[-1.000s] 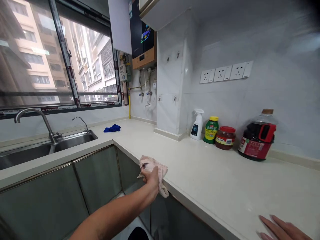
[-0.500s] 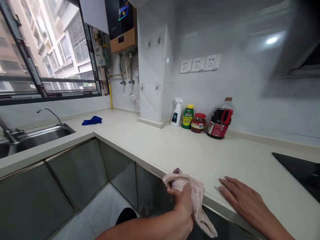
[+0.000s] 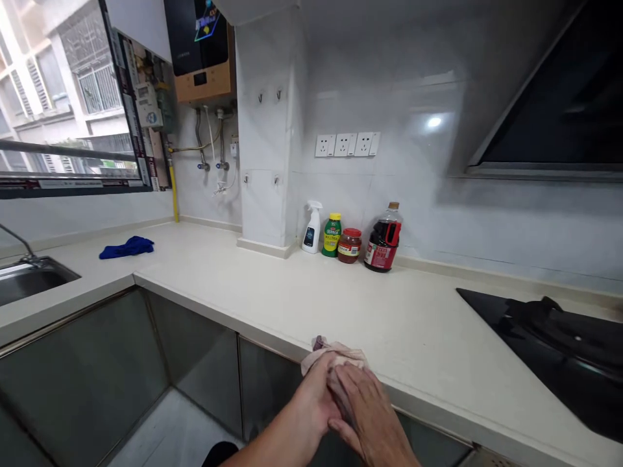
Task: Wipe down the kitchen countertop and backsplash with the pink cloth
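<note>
Both hands meet on a crumpled pale pink cloth (image 3: 348,353) at the front edge of the white countertop (image 3: 292,292). My left hand (image 3: 318,395) is closed around the cloth from the left. From the right, my right hand (image 3: 367,405) lies over the bunched cloth, its fingers curled onto it and its thumb near the left palm. A darker purplish corner of the cloth pokes out at its upper left. The part of the cloth between the palms is mostly hidden.
Along the wall stand a white spray bottle (image 3: 312,228), a green bottle with yellow cap (image 3: 331,235), a red-lidded jar (image 3: 349,246) and a large dark sauce bottle (image 3: 383,240). A black gas stove (image 3: 549,344) is right; a blue cloth (image 3: 127,248) and sink (image 3: 36,275) are left.
My right hand has left the countertop and come over to the cloth. The cloth, which hung down from my left hand, is now bunched between both hands. The view has turned right.
</note>
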Action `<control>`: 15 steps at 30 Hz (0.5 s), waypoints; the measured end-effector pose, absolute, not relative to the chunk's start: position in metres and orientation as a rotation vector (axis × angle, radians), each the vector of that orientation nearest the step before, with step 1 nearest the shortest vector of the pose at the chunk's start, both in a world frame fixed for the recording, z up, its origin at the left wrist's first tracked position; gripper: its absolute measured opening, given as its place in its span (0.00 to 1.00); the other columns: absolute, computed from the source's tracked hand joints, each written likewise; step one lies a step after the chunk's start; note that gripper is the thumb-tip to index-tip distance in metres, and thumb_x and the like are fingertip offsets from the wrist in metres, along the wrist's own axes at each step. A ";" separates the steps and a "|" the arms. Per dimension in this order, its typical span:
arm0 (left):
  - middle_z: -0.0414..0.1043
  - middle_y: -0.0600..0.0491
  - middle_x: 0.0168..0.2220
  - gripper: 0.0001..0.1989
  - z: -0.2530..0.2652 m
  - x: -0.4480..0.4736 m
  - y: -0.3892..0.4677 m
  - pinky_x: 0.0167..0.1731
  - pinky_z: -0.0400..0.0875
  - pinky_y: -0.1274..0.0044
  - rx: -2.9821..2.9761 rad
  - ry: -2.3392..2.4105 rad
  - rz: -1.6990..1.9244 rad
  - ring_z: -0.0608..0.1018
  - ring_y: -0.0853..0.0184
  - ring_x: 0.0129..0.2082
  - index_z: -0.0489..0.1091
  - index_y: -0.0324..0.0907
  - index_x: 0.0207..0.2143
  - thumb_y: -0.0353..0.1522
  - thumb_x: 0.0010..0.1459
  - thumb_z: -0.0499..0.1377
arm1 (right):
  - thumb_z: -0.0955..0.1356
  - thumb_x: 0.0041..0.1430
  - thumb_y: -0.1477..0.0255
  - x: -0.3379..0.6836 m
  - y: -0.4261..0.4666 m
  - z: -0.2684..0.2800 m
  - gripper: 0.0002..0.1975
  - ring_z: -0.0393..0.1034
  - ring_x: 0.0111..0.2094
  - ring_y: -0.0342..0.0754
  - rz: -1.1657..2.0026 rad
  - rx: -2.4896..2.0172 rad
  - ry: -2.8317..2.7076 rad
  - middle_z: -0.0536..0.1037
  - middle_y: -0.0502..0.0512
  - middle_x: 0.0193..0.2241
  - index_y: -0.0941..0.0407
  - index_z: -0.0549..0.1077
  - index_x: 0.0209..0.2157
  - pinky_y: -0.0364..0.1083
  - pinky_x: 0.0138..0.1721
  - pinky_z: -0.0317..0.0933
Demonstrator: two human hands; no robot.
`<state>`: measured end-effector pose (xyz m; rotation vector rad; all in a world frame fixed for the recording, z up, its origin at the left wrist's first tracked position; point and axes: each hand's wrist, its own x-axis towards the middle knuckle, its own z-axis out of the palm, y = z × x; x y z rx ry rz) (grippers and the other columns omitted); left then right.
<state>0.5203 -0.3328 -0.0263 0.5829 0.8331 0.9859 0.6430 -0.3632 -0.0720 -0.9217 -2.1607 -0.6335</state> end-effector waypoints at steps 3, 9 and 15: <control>0.80 0.44 0.44 0.25 -0.025 0.493 -0.339 0.49 0.75 0.66 0.522 0.694 0.800 0.81 0.55 0.49 0.76 0.41 0.44 0.51 0.55 0.58 | 0.73 0.58 0.53 0.650 -0.345 -0.081 0.37 0.65 0.59 0.60 -0.723 -1.021 -2.143 0.73 0.62 0.56 0.58 0.64 0.62 0.63 0.71 0.40; 0.80 0.47 0.43 0.28 -0.017 0.413 -0.352 0.49 0.72 0.66 1.107 0.995 0.908 0.82 0.59 0.40 0.75 0.46 0.43 0.53 0.45 0.68 | 0.74 0.53 0.68 0.626 -0.319 -0.072 0.32 0.65 0.58 0.65 -0.888 -1.228 -2.055 0.73 0.67 0.55 0.60 0.67 0.58 0.65 0.63 0.55; 0.79 0.50 0.46 0.18 0.028 0.354 -0.296 0.57 0.69 0.65 1.743 1.616 1.497 0.77 0.57 0.50 0.75 0.47 0.41 0.46 0.54 0.56 | 0.66 0.60 0.75 0.538 -0.290 -0.064 0.20 0.69 0.51 0.62 -0.822 -1.236 -2.014 0.74 0.67 0.51 0.63 0.69 0.54 0.61 0.52 0.69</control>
